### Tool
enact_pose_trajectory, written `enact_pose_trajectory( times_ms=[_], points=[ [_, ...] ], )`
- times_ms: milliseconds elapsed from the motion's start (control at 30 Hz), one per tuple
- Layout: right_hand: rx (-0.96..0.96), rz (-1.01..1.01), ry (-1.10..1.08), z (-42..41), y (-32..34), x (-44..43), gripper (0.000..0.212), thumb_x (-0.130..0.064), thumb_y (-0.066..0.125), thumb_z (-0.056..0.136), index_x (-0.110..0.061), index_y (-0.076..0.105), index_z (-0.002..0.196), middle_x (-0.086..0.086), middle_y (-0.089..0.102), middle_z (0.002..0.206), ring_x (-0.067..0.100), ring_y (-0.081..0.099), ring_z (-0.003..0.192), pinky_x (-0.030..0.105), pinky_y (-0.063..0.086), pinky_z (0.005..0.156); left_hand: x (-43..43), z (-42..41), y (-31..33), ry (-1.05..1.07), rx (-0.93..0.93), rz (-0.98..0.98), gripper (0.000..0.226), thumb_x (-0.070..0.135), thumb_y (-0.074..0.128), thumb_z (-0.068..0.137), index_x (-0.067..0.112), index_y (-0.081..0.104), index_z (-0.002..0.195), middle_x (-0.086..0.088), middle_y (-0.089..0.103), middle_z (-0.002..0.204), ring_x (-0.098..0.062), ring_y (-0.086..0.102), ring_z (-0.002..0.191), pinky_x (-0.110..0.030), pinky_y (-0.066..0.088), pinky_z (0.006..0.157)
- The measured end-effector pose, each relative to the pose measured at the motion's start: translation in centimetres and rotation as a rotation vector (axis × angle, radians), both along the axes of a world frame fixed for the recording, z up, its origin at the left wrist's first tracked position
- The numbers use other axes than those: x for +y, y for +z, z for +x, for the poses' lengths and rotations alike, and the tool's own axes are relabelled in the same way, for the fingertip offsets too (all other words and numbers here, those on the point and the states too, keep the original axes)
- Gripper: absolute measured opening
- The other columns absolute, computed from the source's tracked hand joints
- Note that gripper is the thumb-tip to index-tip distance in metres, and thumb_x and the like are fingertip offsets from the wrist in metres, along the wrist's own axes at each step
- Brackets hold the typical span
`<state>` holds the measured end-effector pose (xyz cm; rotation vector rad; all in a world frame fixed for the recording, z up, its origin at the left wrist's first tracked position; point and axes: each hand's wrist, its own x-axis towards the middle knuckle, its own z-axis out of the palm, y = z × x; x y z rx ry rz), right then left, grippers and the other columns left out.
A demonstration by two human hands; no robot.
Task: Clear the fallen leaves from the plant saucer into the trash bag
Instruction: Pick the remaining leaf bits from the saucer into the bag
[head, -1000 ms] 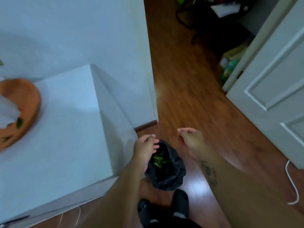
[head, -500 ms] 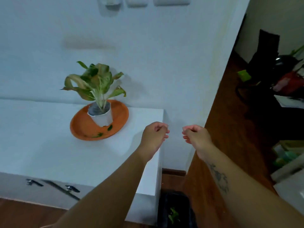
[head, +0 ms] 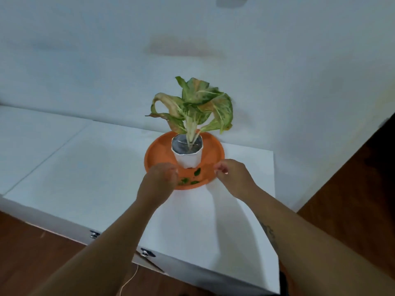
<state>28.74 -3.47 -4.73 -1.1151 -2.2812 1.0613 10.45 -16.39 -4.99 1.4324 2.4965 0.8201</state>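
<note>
Both hands reach over the white bench (head: 89, 180) toward the near rim of the orange saucer (head: 157, 150). The left hand (head: 159, 180) hovers at the saucer's near-left edge, fingers curled loosely together; whether it pinches anything I cannot tell. The right hand (head: 232, 176) sits just beside the near-right rim, fingers also curled in, with nothing visibly held.

A few dark green leaves (head: 192, 178) lie on the near part of the saucer, in front of the white pot (head: 188, 158) with its plant (head: 196, 105) (these are what is left to clear). The rest of the visible saucer looks bare, so the job seems partly done, with roughly three or four scraps to go. The trash bag is out of view, so each pickup will need a carry off the bench.
</note>
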Motion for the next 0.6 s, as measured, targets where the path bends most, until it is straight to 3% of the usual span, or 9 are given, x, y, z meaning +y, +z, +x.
enact_pose_trajectory(
  times_ms=[100,167,267,333,433,533,600],
  points=[
    [-0.114,0.065,0.17,-3.2,-0.7,-0.6,0.031,-0.011,0.061,0.086,-0.017,0.068,0.116,0.003,0.066,0.116,0.018,0.06,0.106,0.028,0.045,0.092,0.6,-3.5,-1.8,-0.336,-0.008,-0.12,0.043,0.055,0.057,0.088,0.026,0.066,0.118,0.005,0.068,0.117,-0.017,0.062,0.111,-0.032,0.05,0.094],
    [-0.149,0.063,0.231,-4.8,-1.0,-0.8,0.036,-0.013,0.062,0.085,-0.022,0.065,0.121,-0.001,0.064,0.119,0.015,0.058,0.109,0.028,0.046,0.093,1.1,-4.7,-3.0,-0.412,0.032,-0.241,0.069,0.074,0.056,0.078,0.031,0.053,0.132,0.008,0.059,0.132,-0.015,0.053,0.122,-0.038,0.048,0.1],
    [-0.291,0.082,0.265,-6.7,-1.5,-0.6,0.036,-0.03,0.059,0.088,-0.026,0.061,0.124,-0.001,0.062,0.122,0.017,0.058,0.109,0.036,0.049,0.092,1.7,-5.6,-4.1,-0.489,0.178,-0.339,0.097,0.088,0.042,0.072,0.026,0.039,0.146,0.002,0.045,0.151,-0.019,0.041,0.138,-0.038,0.037,0.112],
    [-0.374,0.098,0.298,-7.2,-1.7,-0.6,0.033,-0.042,0.054,0.088,-0.026,0.061,0.116,-0.002,0.064,0.114,0.018,0.06,0.103,0.039,0.051,0.086,1.9,-5.9,-3.9,-0.547,0.234,-0.318,0.104,0.09,0.03,0.07,0.02,0.041,0.146,-0.002,0.045,0.152,-0.02,0.04,0.14,-0.036,0.034,0.115],
    [-0.389,0.123,0.351,-7.3,-1.8,-1.0,0.033,-0.046,0.047,0.089,-0.031,0.06,0.115,-0.007,0.067,0.11,0.013,0.061,0.1,0.037,0.052,0.084,1.7,-6.3,-3.9,-0.641,0.236,-0.213,0.087,0.076,0.04,0.08,0.014,0.052,0.14,-0.004,0.054,0.146,-0.02,0.047,0.137,-0.03,0.031,0.114],
    [-0.374,0.092,0.391,-6.9,-1.2,-1.5,0.026,-0.04,0.047,0.09,-0.036,0.058,0.113,-0.01,0.069,0.104,0.01,0.062,0.092,0.035,0.054,0.081,1.3,-7.4,-4.3,-0.729,0.112,-0.105,0.051,0.06,0.051,0.089,0.021,0.067,0.117,0.007,0.07,0.113,-0.011,0.064,0.105,-0.023,0.048,0.093],
    [-0.354,0.075,0.385,-6.9,-0.8,-1.7,0.025,-0.035,0.049,0.09,-0.034,0.059,0.112,-0.009,0.068,0.103,0.011,0.062,0.092,0.037,0.053,0.082,1.2,-8.6,-4.7,-0.683,0.048,0.009,0.031,0.046,0.054,0.094,0.021,0.069,0.106,0.011,0.07,0.101,-0.008,0.062,0.093,-0.022,0.048,0.085]
  ],
)
